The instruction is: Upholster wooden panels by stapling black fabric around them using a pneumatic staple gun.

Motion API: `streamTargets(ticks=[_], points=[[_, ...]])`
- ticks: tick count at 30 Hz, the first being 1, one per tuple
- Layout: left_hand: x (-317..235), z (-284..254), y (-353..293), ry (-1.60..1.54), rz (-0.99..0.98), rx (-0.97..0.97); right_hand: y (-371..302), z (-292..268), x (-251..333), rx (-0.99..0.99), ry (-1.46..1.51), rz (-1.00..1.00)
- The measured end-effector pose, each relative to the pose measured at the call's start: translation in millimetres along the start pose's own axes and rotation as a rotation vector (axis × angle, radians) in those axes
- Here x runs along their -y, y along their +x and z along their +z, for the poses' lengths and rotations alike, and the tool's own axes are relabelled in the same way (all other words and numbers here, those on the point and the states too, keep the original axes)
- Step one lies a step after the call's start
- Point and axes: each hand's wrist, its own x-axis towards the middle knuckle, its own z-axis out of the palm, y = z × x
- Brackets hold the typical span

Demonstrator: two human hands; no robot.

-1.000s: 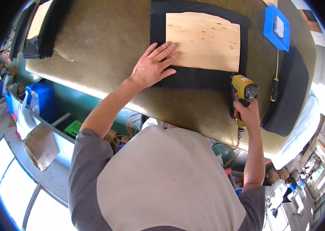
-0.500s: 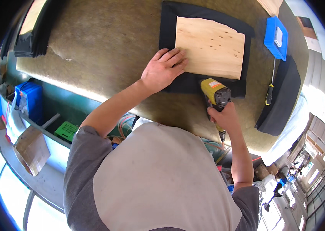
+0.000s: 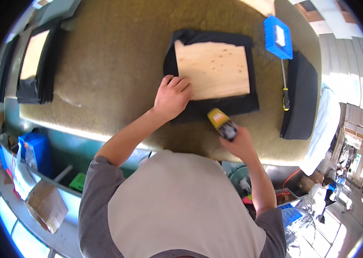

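A pale plywood board (image 3: 214,71) lies on a larger sheet of black fabric (image 3: 253,81), which shows around its edges. My left hand (image 3: 173,97) is at the board's near left corner, its fingers curled over the fabric's edge; the fingertips are partly hidden. In my right hand (image 3: 240,144) is a yellow and black staple gun (image 3: 219,120), held just in front of the fabric's near edge. Motion blurs the tool, and my fist covers its handle.
A brown worktable (image 3: 112,56) carries everything. At right are a blue tray (image 3: 277,38), a screwdriver (image 3: 285,88) and folded black fabric (image 3: 301,99). Stacked black-covered panels (image 3: 44,81) stand at left. A cardboard box (image 3: 47,205) sits below the table's left side.
My left fingers have gone from lying flat to curling over the fabric edge. The staple gun has tilted and its nose swung leftward. The view has shifted, and the table scene sits further left and lower.
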Motion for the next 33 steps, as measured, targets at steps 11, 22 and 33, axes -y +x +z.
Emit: streamTargets(ticks=[11,22,33], points=[[69.4,50.8,119.4,0.301,0.054,0.022,-8.2,10.4,-111.1,-0.693,-0.733,-0.255],[9.3,-25.9,-97.1,0.423,-0.08,0.247,118.6,22.7,-86.0,-0.531,-0.445,-0.446],[-48.9,-35.2,-13.1,0.014,-0.084,0.095,140.1,-34.8,-101.9,-0.816,-0.248,-0.249]])
